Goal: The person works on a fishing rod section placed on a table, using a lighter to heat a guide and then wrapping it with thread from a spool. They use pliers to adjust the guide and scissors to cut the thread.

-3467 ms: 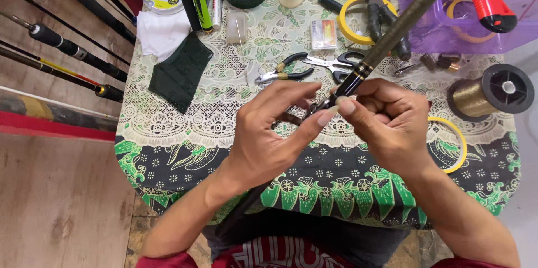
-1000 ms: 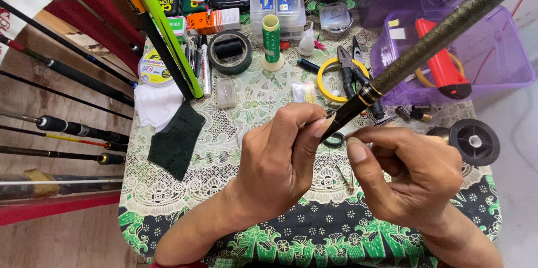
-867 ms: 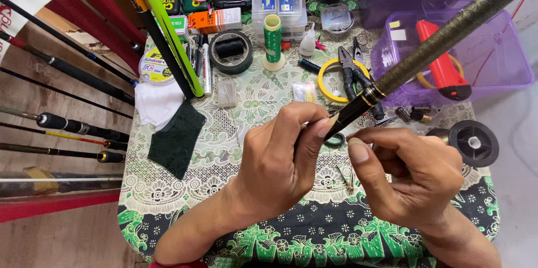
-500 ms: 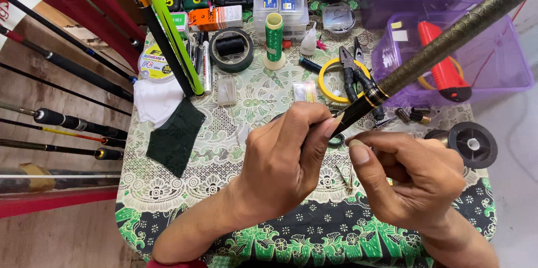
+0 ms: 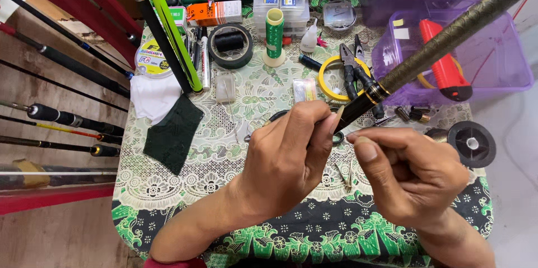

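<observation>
The left hand is pinching the fishing rod at its lower end, its long axis climbing up-right over the table; the right hand (fingers curled, contents hidden) is hovering just beside that end

Left hand pinches the dark rod at its gold-ringed end, right hand curled just beside it, pliers and yellow ring lying beyond on the tabletop.
</observation>
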